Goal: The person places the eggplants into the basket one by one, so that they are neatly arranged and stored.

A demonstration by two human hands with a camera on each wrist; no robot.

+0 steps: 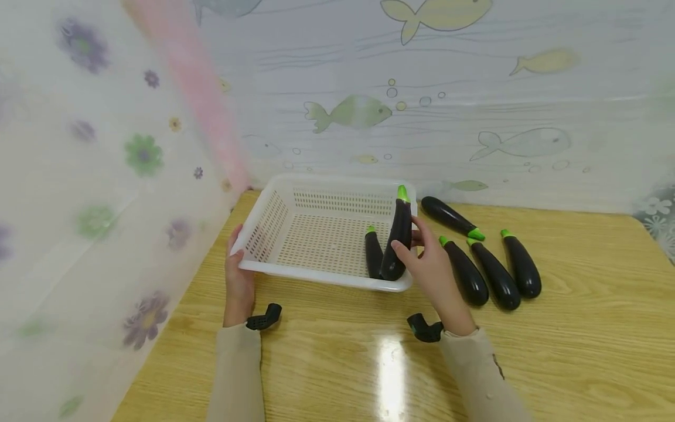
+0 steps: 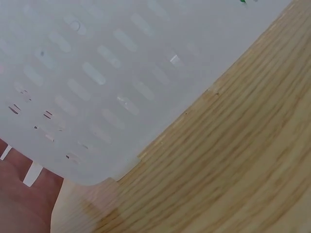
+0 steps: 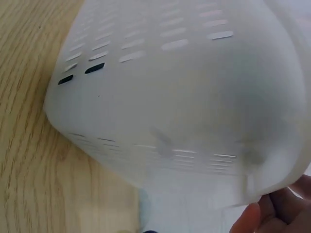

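A white plastic basket [image 1: 321,276] with slotted walls stands in front of me on the table. My left hand [image 1: 239,287] grips its left end, thumb over the rim and fingers beneath. A dark purple eggplant [image 1: 399,225] with a green stem end stands slanted at the basket's right end. My right hand [image 1: 433,271] holds it, thumb across its front and fingertips at its right side, close to the rim. Left of it, a smaller-looking eggplant [image 1: 372,255] lies inside the basket. In the right wrist view, the fingers [image 3: 286,208] show beside the rim; the held eggplant is hidden.
Right of the basket, several more eggplants lie on the wooden table [image 1: 590,328]: one at the back [image 1: 448,215] and others nearer, including an outer one [image 1: 522,264]. Behind the table hangs a fish-patterned curtain [image 1: 448,117]; a flowered curtain [image 1: 105,234] borders the left.
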